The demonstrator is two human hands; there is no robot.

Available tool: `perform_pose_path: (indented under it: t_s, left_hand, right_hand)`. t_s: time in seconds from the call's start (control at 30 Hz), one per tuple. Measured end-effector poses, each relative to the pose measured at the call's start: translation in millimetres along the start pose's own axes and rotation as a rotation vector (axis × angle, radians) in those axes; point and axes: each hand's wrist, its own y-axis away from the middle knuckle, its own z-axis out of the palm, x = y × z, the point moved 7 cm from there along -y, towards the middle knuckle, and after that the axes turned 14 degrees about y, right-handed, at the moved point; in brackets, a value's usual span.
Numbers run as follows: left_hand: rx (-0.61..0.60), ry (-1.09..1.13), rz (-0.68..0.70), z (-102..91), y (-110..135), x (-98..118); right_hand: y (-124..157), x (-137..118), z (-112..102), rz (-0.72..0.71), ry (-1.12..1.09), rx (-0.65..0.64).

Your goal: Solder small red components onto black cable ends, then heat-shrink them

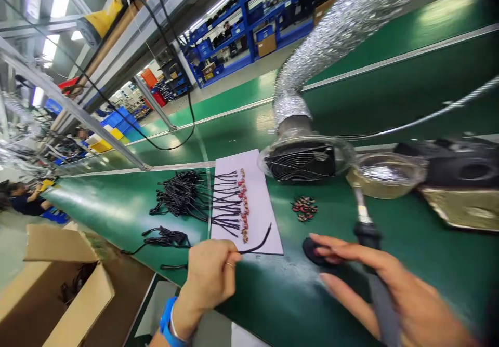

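Observation:
My left hand (212, 271) is closed around a black cable (255, 248), whose dark end sticks out to the right above the white sheet (268, 207). In the crook of my right hand (405, 290), between thumb and fingers, lies the grey handle of a soldering iron (368, 232), its metal end pointing away from me. The outstretched right fingertips, slightly blurred, are at a black round object (312, 251); whether they grip it is unclear. A row of cables (228, 201) with small reddish ends lies across the sheet. A pile of small red and black parts (304, 208) sits to the right.
A fan (302, 162) on a silver duct (312, 61) stands at the bench's back. Beside it are a clear-rimmed round holder (385, 173) and a black unit (460, 165). Bundled black cables (177, 194) lie left. A cardboard box (58, 284) is below; a person (27, 201) works far left.

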Motion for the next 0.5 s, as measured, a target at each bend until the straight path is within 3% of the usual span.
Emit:
perform_pose_path:
  t_s: [0.07, 0.17, 0.3, 0.5]
  left_hand:
    - [-0.142, -0.005, 0.038, 36.3, -9, 8]
    - [-0.176, -0.064, 0.132, 61.8, -18, 13]
    - [-0.146, -0.063, 0.278, 66.8, -23, 18]
    - [-0.173, -0.047, 0.3, 66.3, -20, 16]
  right_hand:
    - [-2, -10, 5, 0.033, -0.135, -0.116]
    - [-7, -16, 5, 0.093, -0.193, -0.108]
    - [-14, -12, 5, 0.148, -0.18, -0.09]
    - [-16, -2, 7, 0.26, -0.259, -0.089]
